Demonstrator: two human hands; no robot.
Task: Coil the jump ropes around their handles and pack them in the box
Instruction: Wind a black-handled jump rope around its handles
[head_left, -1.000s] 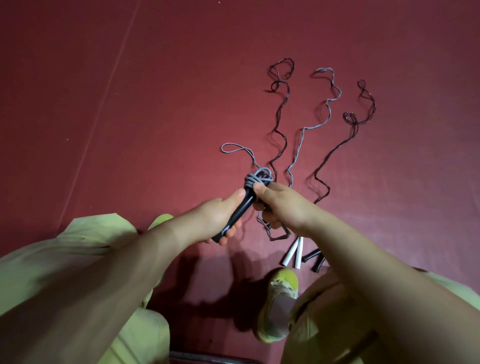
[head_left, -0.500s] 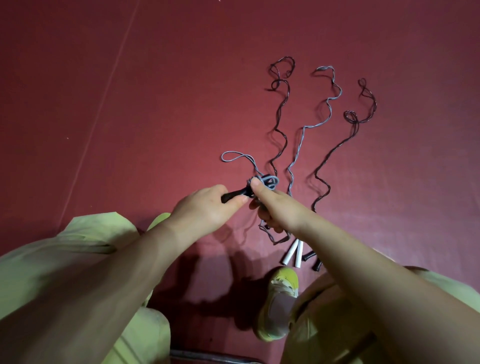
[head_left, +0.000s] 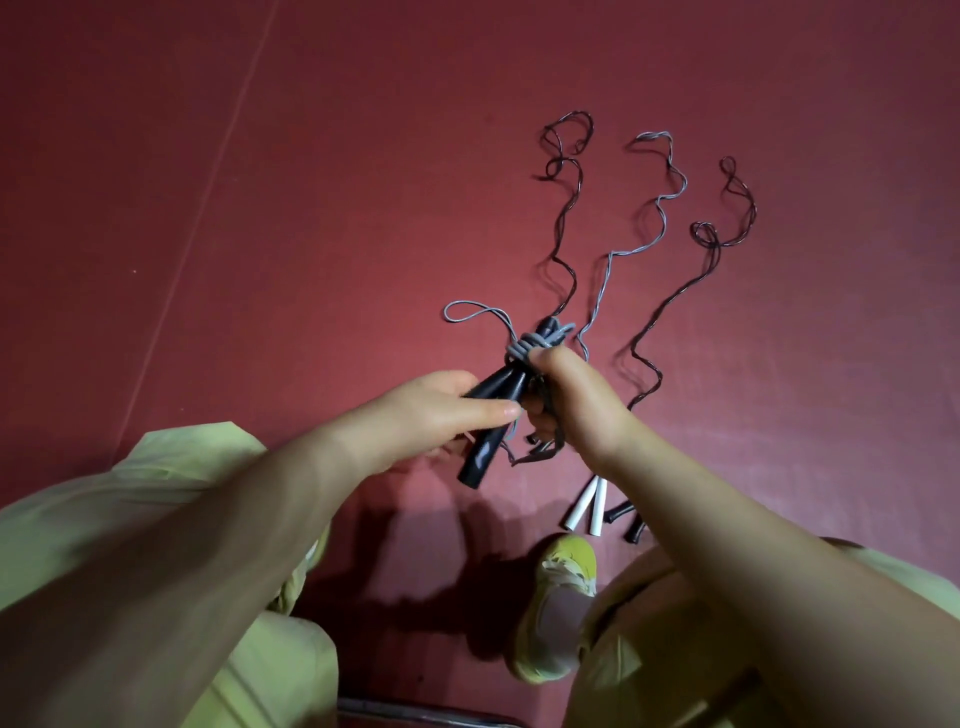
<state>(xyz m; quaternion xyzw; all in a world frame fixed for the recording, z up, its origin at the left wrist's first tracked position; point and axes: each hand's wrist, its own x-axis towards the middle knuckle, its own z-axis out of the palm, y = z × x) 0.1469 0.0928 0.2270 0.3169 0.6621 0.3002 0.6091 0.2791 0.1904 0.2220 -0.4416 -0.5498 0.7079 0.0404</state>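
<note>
Two black handles (head_left: 496, 410) lie side by side in my hands, pointing up and away, with grey rope (head_left: 530, 344) wound around their upper part. A loose grey loop (head_left: 470, 312) sticks out to the left. My left hand (head_left: 441, 415) grips the handles from the left, thumb across them. From the right, my right hand (head_left: 566, 395) holds the bundle, its thumb pressed against the coil. No box is in view.
Three uncoiled ropes lie on the red floor: a dark one (head_left: 563, 218), a grey one (head_left: 649, 208) with white handles (head_left: 589, 504), and another dark one (head_left: 696, 280) with black handles (head_left: 626, 517). My yellow shoe (head_left: 558, 608) is just below them.
The handles have turned from lying sideways to pointing up and away, and their lower ends now stick out below my left hand. The loose grey loop has stayed about the same.
</note>
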